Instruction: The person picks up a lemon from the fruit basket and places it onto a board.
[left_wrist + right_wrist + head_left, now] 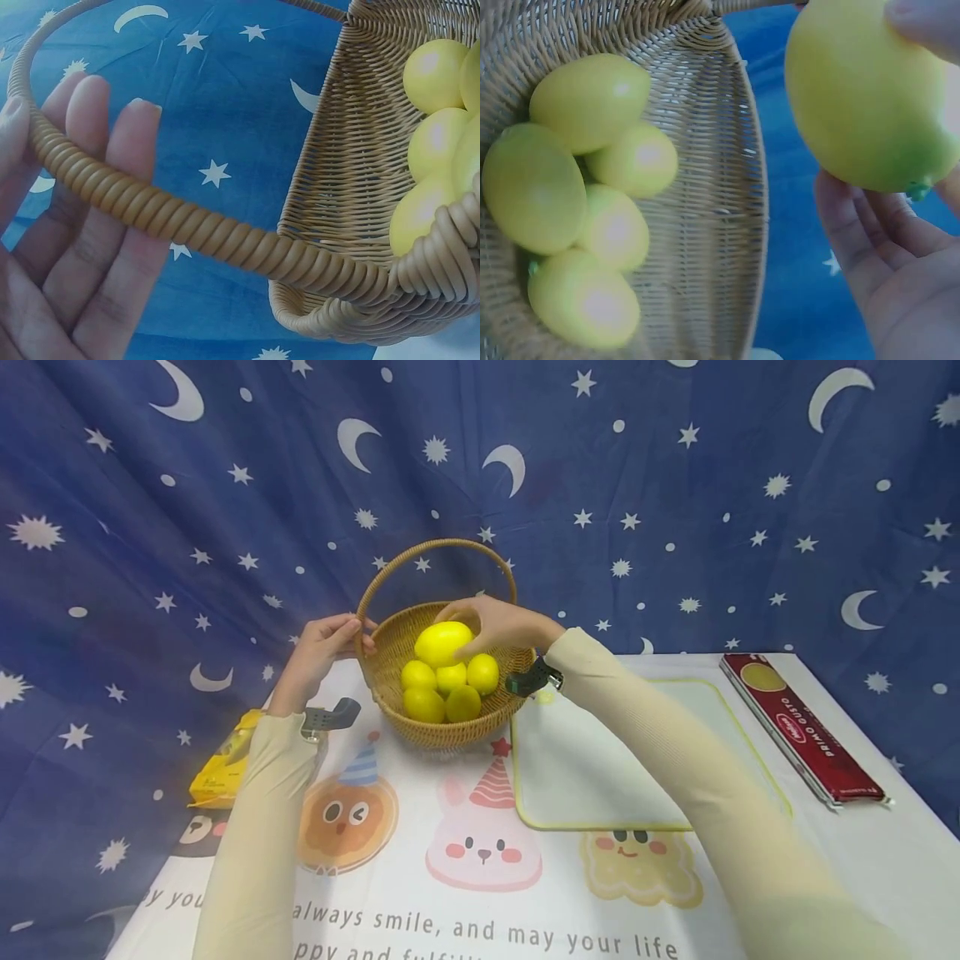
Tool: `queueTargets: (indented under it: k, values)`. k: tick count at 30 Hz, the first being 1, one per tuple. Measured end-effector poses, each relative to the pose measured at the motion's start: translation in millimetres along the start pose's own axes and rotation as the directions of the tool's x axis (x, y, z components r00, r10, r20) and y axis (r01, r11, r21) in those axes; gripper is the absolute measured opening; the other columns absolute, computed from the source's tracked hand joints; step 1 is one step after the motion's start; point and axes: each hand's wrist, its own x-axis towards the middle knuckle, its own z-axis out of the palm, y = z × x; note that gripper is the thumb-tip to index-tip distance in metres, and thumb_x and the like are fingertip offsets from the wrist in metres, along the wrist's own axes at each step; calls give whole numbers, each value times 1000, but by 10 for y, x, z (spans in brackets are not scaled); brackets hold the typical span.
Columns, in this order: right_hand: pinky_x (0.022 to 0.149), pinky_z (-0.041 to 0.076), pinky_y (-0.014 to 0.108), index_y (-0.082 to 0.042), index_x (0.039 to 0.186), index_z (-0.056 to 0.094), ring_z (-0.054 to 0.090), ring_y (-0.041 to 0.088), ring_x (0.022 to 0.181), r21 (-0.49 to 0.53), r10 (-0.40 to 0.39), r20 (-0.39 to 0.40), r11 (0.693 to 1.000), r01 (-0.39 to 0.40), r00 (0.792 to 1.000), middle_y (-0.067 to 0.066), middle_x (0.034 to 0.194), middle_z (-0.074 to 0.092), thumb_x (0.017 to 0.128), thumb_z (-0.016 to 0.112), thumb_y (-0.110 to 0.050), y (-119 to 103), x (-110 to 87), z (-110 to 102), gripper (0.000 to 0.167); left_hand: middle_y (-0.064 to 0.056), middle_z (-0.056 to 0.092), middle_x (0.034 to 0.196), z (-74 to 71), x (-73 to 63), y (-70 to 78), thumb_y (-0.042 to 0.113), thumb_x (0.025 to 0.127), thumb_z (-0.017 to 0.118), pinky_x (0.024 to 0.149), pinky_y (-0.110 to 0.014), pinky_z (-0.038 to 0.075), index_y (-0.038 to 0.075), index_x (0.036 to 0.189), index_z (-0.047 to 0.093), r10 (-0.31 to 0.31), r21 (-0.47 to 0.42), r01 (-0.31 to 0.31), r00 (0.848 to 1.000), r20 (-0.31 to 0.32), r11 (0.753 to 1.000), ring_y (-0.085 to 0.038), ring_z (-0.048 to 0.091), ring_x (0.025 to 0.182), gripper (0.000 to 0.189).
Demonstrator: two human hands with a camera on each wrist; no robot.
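Note:
A wicker basket [442, 739] with a tall arched handle [438, 542] stands toward the back of the table. My left hand [318, 647] holds the left side of that handle between thumb and fingers. Inside the basket lie several yellow lemons [423, 704], bunched together. My right hand [510, 622] grips a larger-looking lemon [444, 644] above the bunch, thumb on one side and fingers on the other. In the right wrist view, this lemon [870, 97] shows a green tip and is apart from the others.
To the right of the basket lies a pale board with a yellow edge [600, 785]. A dark red spaghetti packet [802, 727] is farther right. At the left, a yellow packet [221, 772] sits partly behind my left arm. A blue curtain [570, 460] hangs behind the table.

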Motion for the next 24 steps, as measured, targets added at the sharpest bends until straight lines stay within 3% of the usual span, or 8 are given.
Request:
queueTargets:
  k: [6, 13, 15, 20, 24]
  values:
    - [97, 48, 36, -15, 127, 53, 53, 21, 111, 68, -56, -30, 996, 58, 998, 2, 128, 54, 76, 74, -17, 11, -258, -155, 55, 14, 68, 76, -1, -16, 10, 30, 98, 48, 76, -15, 53, 3, 106, 63, 0, -5, 0, 1000, -4, 1000, -2, 66, 77, 32]
    - [104, 43, 36, -9, 129, 52, 52, 21, 120, 92, -85, -99, 991, 94, 991, 7, 135, 51, 76, 73, -11, 94, -622, -285, 58, 13, 67, 76, 0, 0, 1, 29, 98, 48, 77, -14, 53, 18, 98, 66, 13, -3, -13, 1000, 2, 1000, -2, 66, 77, 21]
    - [104, 44, 36, -7, 128, 52, 55, 22, 115, 83, -86, -120, 992, 97, 989, 8, 130, 54, 76, 73, -9, 124, -733, -307, 56, 13, 67, 76, 1, 3, -5, 29, 98, 48, 77, -14, 53, 14, 100, 66, 13, -4, -13, 1000, 3, 1000, -2, 66, 77, 23]
    - [104, 44, 37, -4, 126, 51, 55, 23, 116, 72, -21, -184, 997, 35, 983, 11, 126, 56, 76, 74, -6, 232, -975, -355, 54, 13, 68, 75, 4, -1, -13, 29, 98, 48, 76, -14, 53, -1, 108, 62, 11, -3, -11, 1000, -1, 1000, -2, 66, 77, 35]
    - [103, 45, 39, -3, 125, 50, 54, 24, 116, 87, 63, -234, 995, -43, 970, 12, 126, 55, 76, 73, -3, 374, -1139, -380, 54, 13, 68, 75, 8, -10, -14, 29, 98, 48, 76, -14, 53, 8, 103, 65, 6, -1, -6, 1000, -6, 1000, -3, 66, 77, 28]
